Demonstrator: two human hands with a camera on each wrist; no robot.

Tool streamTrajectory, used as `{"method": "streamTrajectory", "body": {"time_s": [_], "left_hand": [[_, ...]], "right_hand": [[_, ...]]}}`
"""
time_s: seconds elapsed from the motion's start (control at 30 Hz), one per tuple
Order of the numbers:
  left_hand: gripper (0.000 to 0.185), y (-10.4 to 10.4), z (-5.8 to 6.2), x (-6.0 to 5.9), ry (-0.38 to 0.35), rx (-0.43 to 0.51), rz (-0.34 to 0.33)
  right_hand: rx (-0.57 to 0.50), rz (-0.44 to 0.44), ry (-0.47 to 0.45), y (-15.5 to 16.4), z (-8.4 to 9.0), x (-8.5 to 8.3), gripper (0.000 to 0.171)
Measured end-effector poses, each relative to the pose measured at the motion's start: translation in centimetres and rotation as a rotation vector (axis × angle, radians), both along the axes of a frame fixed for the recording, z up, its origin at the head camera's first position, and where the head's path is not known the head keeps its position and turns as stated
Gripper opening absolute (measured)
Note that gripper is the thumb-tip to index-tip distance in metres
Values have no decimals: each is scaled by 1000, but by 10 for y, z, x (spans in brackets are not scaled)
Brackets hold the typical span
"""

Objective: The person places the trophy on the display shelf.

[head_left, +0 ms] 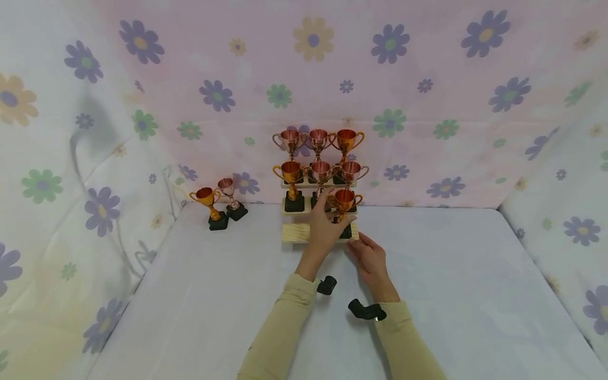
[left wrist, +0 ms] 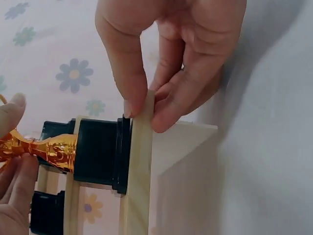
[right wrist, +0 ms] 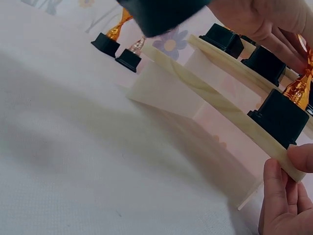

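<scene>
A small gold trophy cup with a black base stands at the right end of a stepped wooden rack's lowest board. My left hand grips this trophy, thumb and fingers around its gold stem. The black base appears to rest upright on the board. My right hand pinches the right end of that same board between thumb and fingers, as the right wrist view shows close up. Part of the middle-tier trophies is hidden behind my left hand.
Gold and rose-gold trophies stand on the middle tier and the top tier of the rack. On the table to the left are a gold trophy and a rose-gold trophy. A flowered cloth hangs behind.
</scene>
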State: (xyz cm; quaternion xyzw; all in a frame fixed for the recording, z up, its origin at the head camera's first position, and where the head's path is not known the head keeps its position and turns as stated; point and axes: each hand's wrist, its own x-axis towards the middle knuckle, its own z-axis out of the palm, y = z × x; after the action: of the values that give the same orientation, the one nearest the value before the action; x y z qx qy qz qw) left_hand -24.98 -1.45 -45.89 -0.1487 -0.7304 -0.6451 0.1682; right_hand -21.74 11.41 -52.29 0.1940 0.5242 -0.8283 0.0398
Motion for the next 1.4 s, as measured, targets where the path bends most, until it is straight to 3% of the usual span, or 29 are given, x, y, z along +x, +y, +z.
{"method": "streamTrajectory", "body": {"time_s": [0.17, 0.3, 0.53, 0.87, 1.13, 1.4], "left_hand": [[89, -9, -4, 8, 10, -34, 19], [86, -14, -9, 9, 32, -10, -14], [79, -14, -18, 4, -14, 39, -50], [69, -7, -14, -2, -64, 59, -68], [61, -11, -17, -9, -48, 65, -109], [58, -12, -12, -9, 19, 52, -141]], "right_hand": [[-9, -15, 14, 3, 0, -2, 56], [-6, -19, 4, 7, 1, -3, 58], [-10, -17, -17, 8, 1, -3, 58], [-8, -1, -39, 3, 3, -1, 58], [-2, -1, 11, 0, -2, 0, 55], [-7, -4, 14, -1, 0, 1, 55]]}}
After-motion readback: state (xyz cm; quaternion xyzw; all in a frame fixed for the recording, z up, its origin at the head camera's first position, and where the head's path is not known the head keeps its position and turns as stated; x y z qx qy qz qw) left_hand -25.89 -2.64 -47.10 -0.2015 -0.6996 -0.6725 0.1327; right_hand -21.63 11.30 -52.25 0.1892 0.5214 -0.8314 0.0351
